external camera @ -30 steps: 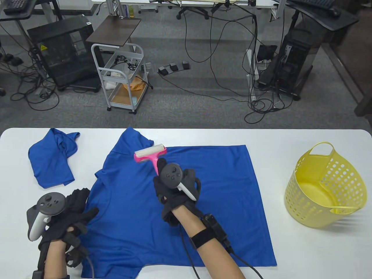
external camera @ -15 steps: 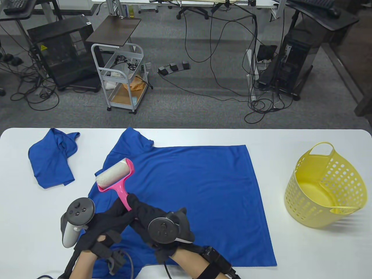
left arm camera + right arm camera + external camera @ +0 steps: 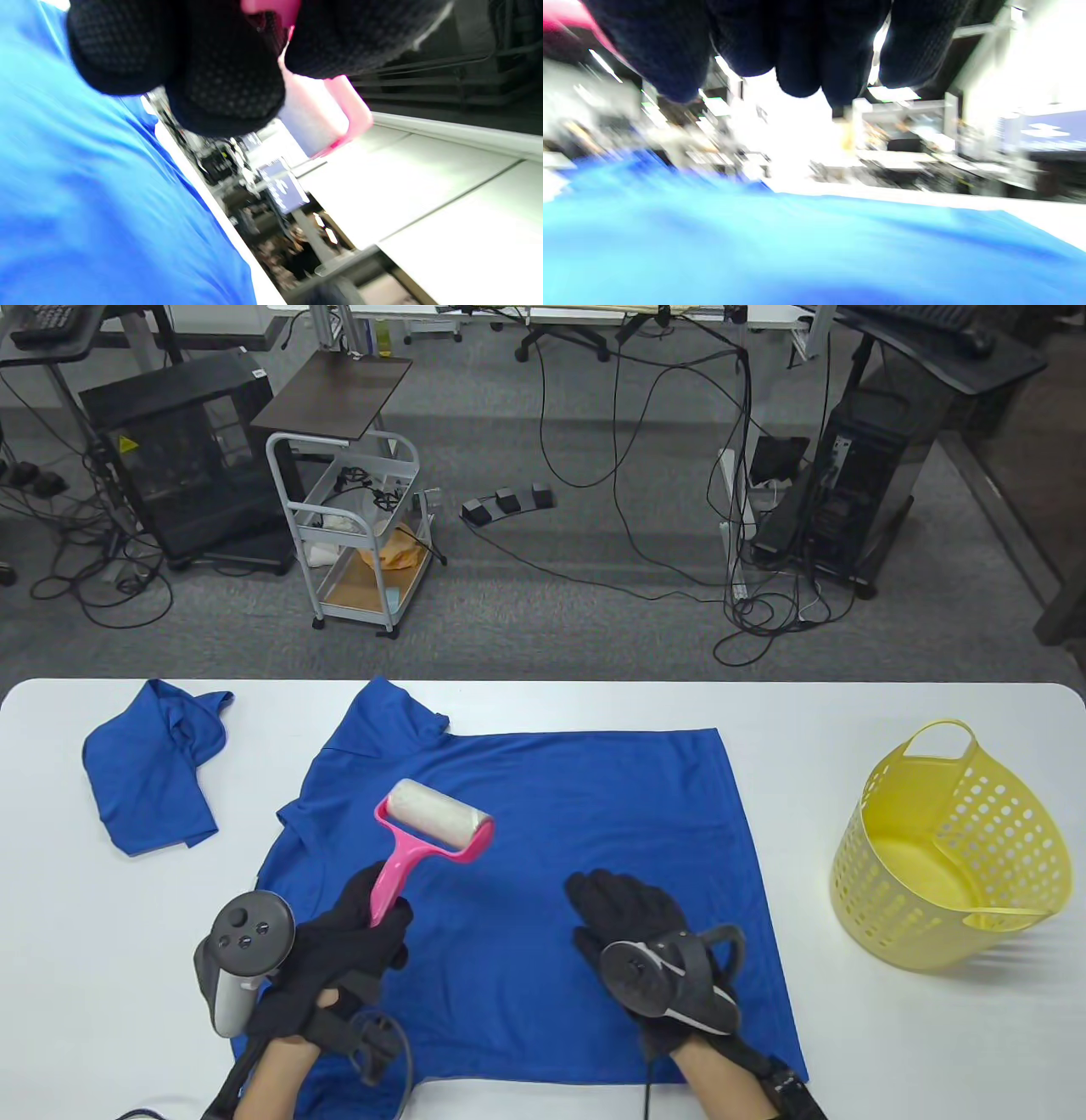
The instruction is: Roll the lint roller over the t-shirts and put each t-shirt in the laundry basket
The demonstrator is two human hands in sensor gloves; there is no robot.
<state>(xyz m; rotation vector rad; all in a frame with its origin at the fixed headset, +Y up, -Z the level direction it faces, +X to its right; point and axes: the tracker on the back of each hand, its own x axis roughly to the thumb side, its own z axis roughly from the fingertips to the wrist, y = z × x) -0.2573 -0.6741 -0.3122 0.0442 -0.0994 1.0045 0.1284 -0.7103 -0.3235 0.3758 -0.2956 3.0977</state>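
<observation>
Left hand (image 3: 356, 937) grips the pink lint roller (image 3: 428, 836) above the blue t-shirt (image 3: 551, 814); right hand (image 3: 636, 933), fingers relaxed, likely steadies fabric.

We are in an office or lab: grey carpet, cables (image 3: 594, 432) at twelve o'clock, computer towers (image 3: 857, 483) at two, a cart (image 3: 361, 534) at eleven.
</observation>
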